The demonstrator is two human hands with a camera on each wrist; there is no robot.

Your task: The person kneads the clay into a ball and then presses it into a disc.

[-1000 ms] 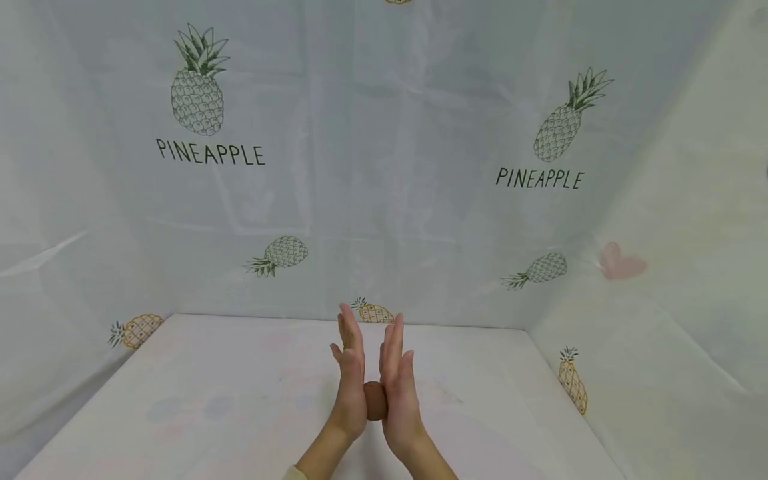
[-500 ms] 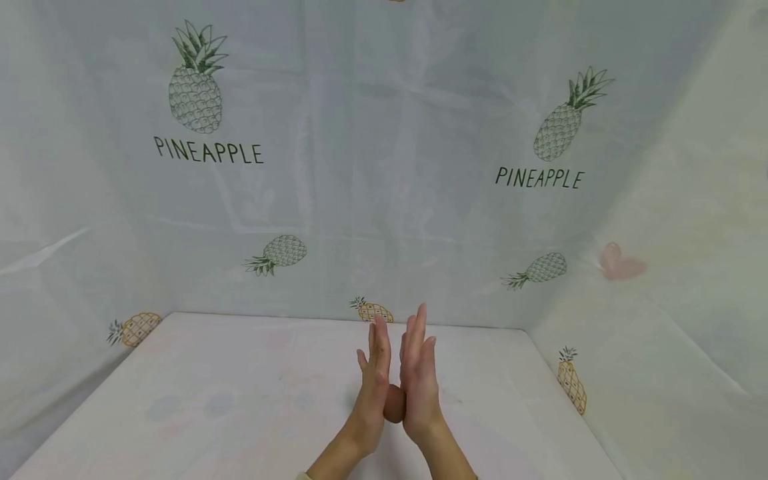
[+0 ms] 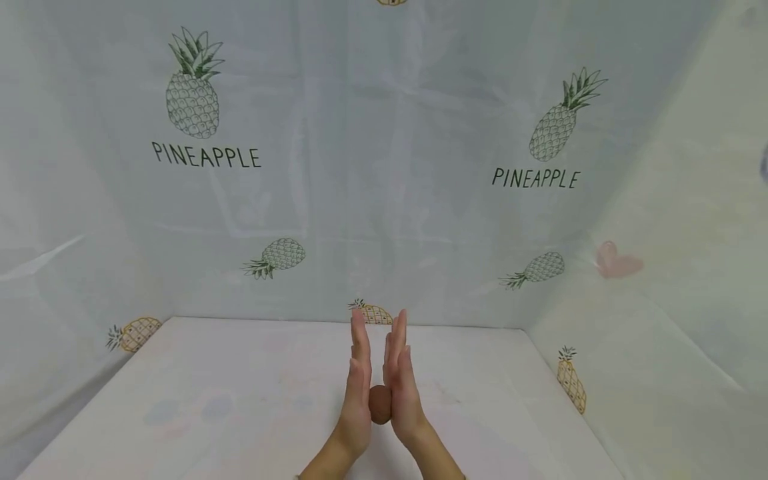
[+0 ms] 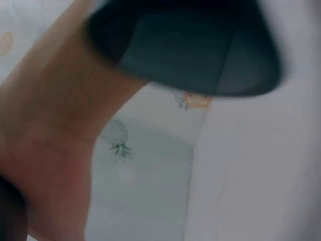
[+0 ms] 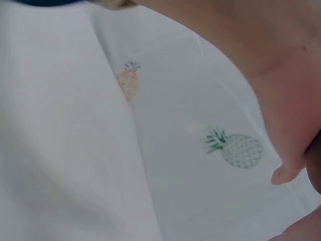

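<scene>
Head view: flat hands (image 3: 380, 393) sandwiching ball (image 3: 380, 405)

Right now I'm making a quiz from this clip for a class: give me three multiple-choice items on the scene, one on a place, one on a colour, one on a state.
1. Where is the ball?
A. lying alone on the table
B. between the two palms
C. against the back wall

2. What colour is the ball?
A. brown
B. blue
C. green

3. How are the fingers of both hands?
A. curled into fists
B. laced together
C. straight, pointing up and away

Answers:
1 B: in the head view the left hand and the right hand press it from either side, above the table.
2 A: the part showing between the palms is reddish brown.
3 C: both hands are flat, with the fingers stretched out.
</scene>
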